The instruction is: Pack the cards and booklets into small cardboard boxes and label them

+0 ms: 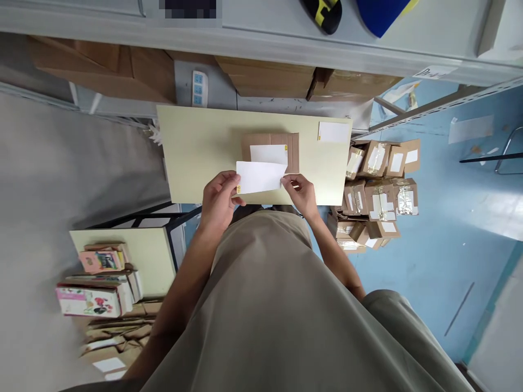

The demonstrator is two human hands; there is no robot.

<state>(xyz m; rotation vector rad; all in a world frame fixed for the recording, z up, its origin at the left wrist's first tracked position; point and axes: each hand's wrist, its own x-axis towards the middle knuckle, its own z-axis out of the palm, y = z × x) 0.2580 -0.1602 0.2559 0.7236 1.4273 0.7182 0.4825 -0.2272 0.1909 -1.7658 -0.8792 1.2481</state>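
Between my two hands a white label sheet (261, 178) is stretched out, with a small yellow mark at its lower left corner. My left hand (220, 197) pinches its left edge between thumb and fingers. At the opposite edge, my right hand (300, 191) grips the sheet with its fingertips. Just beyond the sheet a brown cardboard box (293, 152) lies on the pale yellow table (196, 152). Another white label (267, 153) is on the box's top, partly covered by the held sheet. A further white label (335, 132) lies at the table's far right corner.
Stacked cardboard boxes (379, 198) with white labels stand on the blue floor to the right. At the lower left, books (102, 261) and folded cardboard (122, 332) are piled on and near a side table. A power strip (199, 89) and large cartons (269, 79) sit behind the table, under a shelf.
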